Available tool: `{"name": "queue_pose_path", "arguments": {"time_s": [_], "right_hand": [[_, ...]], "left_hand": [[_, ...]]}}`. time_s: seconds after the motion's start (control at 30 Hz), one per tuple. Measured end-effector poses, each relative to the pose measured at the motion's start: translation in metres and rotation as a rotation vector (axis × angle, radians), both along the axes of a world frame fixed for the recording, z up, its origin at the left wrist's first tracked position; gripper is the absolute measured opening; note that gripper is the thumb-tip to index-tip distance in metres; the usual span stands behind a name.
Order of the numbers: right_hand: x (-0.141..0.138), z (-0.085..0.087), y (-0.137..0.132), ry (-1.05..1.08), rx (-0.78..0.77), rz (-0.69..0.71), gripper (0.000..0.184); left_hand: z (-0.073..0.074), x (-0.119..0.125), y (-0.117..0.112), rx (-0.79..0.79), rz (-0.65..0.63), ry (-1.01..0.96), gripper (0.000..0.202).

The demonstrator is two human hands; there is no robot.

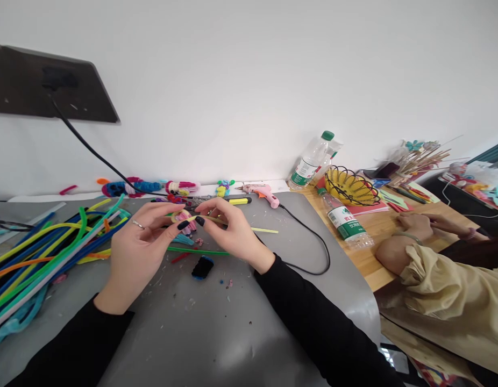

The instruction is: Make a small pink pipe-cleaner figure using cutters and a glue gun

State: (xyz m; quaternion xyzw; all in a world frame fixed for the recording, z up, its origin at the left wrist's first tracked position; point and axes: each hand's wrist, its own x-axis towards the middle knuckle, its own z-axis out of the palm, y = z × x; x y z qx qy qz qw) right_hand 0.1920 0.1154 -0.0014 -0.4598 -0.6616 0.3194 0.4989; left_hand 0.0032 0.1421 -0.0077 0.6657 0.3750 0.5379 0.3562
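My left hand (pixel 142 244) and my right hand (pixel 233 228) meet above the grey mat, thumbs and fingers pinched. Between them is a thin yellow pipe cleaner (pixel 211 217), curled into a small loop at the left fingertips. A straight yellow end (pixel 265 231) sticks out beyond my right wrist; it seems to be the same piece. Just behind the fingers is a pink fuzzy piece (pixel 188 228), partly hidden. Below the hands lies a small black fuzzy piece with a blue edge (pixel 203 267). A green pipe cleaner (pixel 198 251) runs beneath my right hand.
Many coloured pipe cleaners (pixel 51 252) lie at left. A pink glue gun (pixel 265 192) with a black cord and a yellow utility knife (pixel 240 201) lie behind. Rightward are bottles (pixel 348 223), a wire basket (pixel 349 185) and another person's hands (pixel 414 226) on the wooden table.
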Motion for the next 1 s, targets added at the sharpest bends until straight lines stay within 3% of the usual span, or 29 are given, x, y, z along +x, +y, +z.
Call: {"name": "queue_pose_path", "arguments": {"time_s": [0.13,0.33,0.53,0.8,1.0], "right_hand": [[-0.0021,-0.0011,-0.0024,-0.08,0.037,0.078,0.03],[-0.0013,-0.0057,-0.0005,-0.081,0.064,0.048,0.023],[-0.0022,-0.0041,-0.0018,-0.057,0.071,0.014,0.012],[-0.0055,-0.0062,-0.0005,0.05,-0.003,0.018,0.013],[-0.0068,-0.0057,-0.0001,0.054,-0.019,-0.029,0.01]], "left_hand": [[0.0009,0.0005,-0.005,0.138,0.06,0.1,0.02],[0.0016,0.0017,-0.0076,0.214,0.052,0.143,0.024],[0.0002,0.0022,-0.0058,0.206,0.032,0.11,0.024],[-0.0029,0.0002,-0.0072,0.132,-0.018,0.028,0.022],[-0.0011,-0.0004,-0.0079,0.082,0.042,-0.061,0.015]]}}
